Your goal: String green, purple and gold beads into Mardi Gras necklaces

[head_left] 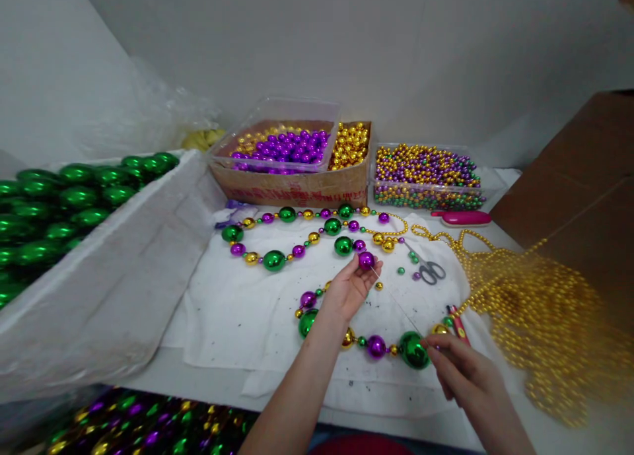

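My left hand (348, 290) is turned palm up, its fingertips closed on a shiny purple bead (366, 260). A thin pale thread (399, 308) runs from that bead down to my right hand (458, 364), which pinches it between thumb and fingers. Beside the right fingertips lies a large green bead (413, 349), part of a strung row with a purple bead (376, 347) and smaller gold ones. My left forearm hides part of this row. Just beyond the left hand sit a loose green bead (343, 245) and some gold beads (387, 245).
A beaded necklace (274, 261) curves across the white cloth (218, 323). Scissors (430, 271), a red lighter (459, 325) and a pink-handled tool (465, 218) lie right. Bead-filled boxes (297, 184) line the back. Gold bead strands (549, 323) pile up right; a white bin (113, 290) holds green beads.
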A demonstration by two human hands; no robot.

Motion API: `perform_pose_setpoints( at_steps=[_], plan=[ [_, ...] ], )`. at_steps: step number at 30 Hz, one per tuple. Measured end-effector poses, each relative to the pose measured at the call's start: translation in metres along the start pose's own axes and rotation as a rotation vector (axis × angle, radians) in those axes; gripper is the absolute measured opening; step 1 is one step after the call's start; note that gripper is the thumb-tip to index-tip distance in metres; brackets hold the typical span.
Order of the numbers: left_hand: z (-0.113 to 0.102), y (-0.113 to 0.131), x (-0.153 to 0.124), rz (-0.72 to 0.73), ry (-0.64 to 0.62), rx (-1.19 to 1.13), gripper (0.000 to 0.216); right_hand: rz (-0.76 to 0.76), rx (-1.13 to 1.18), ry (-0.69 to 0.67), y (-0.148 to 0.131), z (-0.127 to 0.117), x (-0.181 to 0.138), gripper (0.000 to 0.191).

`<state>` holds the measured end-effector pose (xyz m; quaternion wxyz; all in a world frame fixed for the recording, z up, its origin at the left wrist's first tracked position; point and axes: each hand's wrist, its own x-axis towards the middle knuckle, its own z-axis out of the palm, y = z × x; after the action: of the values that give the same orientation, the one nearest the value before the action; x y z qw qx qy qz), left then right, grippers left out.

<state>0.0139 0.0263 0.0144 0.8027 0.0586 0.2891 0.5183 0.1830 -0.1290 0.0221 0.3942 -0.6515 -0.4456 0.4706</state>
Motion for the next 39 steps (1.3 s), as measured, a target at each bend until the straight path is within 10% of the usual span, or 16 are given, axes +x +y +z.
perform_pose_setpoints(
  at_steps=[39],
  plan=[
    [-0.002,-0.013,-0.015,0.009,-0.186,0.177,0.025,-0.058,0.038,0.053,0.000,0.012,0.003,0.034]
  ],
)
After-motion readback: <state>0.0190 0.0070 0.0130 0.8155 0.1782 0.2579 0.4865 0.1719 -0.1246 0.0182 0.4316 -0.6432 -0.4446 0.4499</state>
